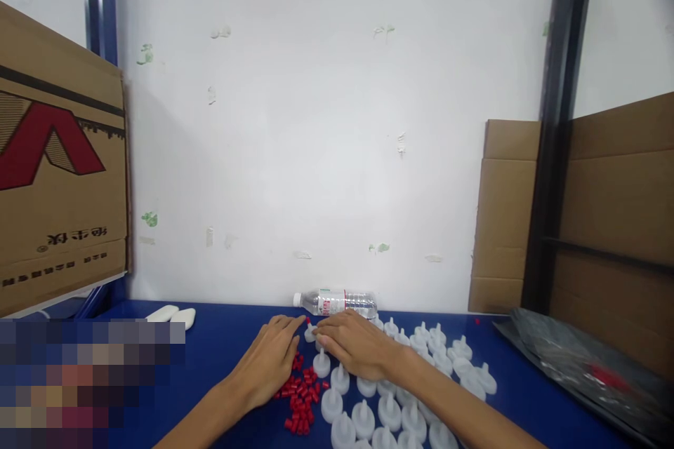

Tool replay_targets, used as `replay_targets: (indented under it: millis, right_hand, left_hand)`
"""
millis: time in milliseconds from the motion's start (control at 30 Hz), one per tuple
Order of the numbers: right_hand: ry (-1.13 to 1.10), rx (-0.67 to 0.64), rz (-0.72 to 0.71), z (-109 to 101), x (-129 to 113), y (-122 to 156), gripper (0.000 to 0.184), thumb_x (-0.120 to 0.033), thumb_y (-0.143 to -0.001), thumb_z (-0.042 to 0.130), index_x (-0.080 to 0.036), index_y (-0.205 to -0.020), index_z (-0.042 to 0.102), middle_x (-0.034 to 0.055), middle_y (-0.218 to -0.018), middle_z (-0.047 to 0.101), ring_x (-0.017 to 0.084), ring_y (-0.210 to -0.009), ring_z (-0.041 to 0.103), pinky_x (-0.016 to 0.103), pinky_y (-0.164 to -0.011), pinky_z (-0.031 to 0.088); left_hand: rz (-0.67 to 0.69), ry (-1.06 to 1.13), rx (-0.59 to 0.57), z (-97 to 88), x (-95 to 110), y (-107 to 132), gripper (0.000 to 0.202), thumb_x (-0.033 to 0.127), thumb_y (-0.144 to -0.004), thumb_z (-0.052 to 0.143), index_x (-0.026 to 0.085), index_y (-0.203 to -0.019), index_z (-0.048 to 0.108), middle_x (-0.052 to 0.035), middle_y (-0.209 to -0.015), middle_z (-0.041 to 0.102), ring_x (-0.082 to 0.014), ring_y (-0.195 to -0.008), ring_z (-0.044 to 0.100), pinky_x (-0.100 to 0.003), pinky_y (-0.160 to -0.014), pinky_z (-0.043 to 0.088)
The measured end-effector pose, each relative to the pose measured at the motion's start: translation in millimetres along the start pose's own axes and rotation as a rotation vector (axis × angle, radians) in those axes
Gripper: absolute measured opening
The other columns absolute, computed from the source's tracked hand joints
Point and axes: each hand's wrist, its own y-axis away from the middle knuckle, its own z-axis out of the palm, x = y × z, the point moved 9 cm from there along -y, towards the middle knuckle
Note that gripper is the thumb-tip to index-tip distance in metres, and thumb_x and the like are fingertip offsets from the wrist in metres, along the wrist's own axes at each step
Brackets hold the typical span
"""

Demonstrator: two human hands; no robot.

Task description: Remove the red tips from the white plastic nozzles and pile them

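My left hand (271, 359) reaches in from the left, its index fingertip at a small red cap (308, 320) on top of a white nozzle lid (309, 333). Its thumb stands apart from the index finger. My right hand (355, 344) comes from the right, palm down, with thumb and fingertips closed at the right side of that same lid. Beneath my left hand lies a loose pile of small red caps (301, 396). Many more white nozzle lids (363, 419) stand, spouts up, under and around my right hand and forearm, which hide some of them.
A clear plastic bottle (342, 302) lies along the white wall. Two white flat objects (182, 318) rest at the back left. Cardboard boxes (63, 224) flank the blue table (210, 337), and a grey plastic bag (584, 372) lies on the right. The lower left corner is pixelated.
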Motion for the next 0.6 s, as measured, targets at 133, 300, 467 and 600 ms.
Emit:
replay_targets:
  millis: [133,300,467,600]
  right_hand:
    - [-0.001,-0.021,-0.027,-0.5,-3.7,0.7,0.035,-0.028,-0.108,0.033,-0.02,-0.111,0.068,0.0061,-0.107,0.073,0.021,-0.102,0.066,0.031,-0.091,0.043]
    - [0.012,-0.041,-0.061,-2.8,-11.4,0.9,0.03,-0.024,-0.105,0.038,-0.02,-0.091,0.065,0.0029,-0.093,0.073,0.018,-0.09,0.066,0.029,-0.085,0.042]
    - [0.028,-0.044,-0.056,-4.1,-10.1,0.0,0.034,-0.024,-0.104,0.039,-0.02,-0.079,0.06,0.0007,-0.079,0.069,0.016,-0.075,0.063,0.027,-0.077,0.042]
    - [0.031,-0.027,-0.014,-6.2,-5.6,-0.7,0.031,-0.023,-0.103,0.041,-0.02,-0.084,0.065,0.0018,-0.084,0.072,0.018,-0.083,0.066,0.029,-0.087,0.043]
  left_hand:
    - [0.037,0.052,-0.002,1.2,0.7,-0.6,0.048,0.027,-0.104,0.034,0.024,-0.151,0.044,-0.0071,-0.145,0.058,-0.0244,-0.136,0.048,-0.044,-0.115,0.04]
    - [0.049,0.104,0.036,-7.2,5.6,-2.5,0.041,0.026,-0.105,0.031,0.025,-0.129,0.064,-0.005,-0.126,0.069,-0.0216,-0.121,0.058,-0.037,-0.108,0.044]
    - [0.004,0.13,0.067,-14.2,5.3,-4.4,0.027,0.028,-0.099,0.047,0.025,-0.11,0.071,-0.0044,-0.108,0.073,-0.0252,-0.106,0.062,-0.039,-0.096,0.047]
    - [-0.058,0.153,0.111,-19.6,3.4,-4.2,0.017,0.025,-0.092,0.057,0.023,-0.095,0.073,-0.0049,-0.097,0.074,-0.0281,-0.097,0.063,-0.041,-0.088,0.045]
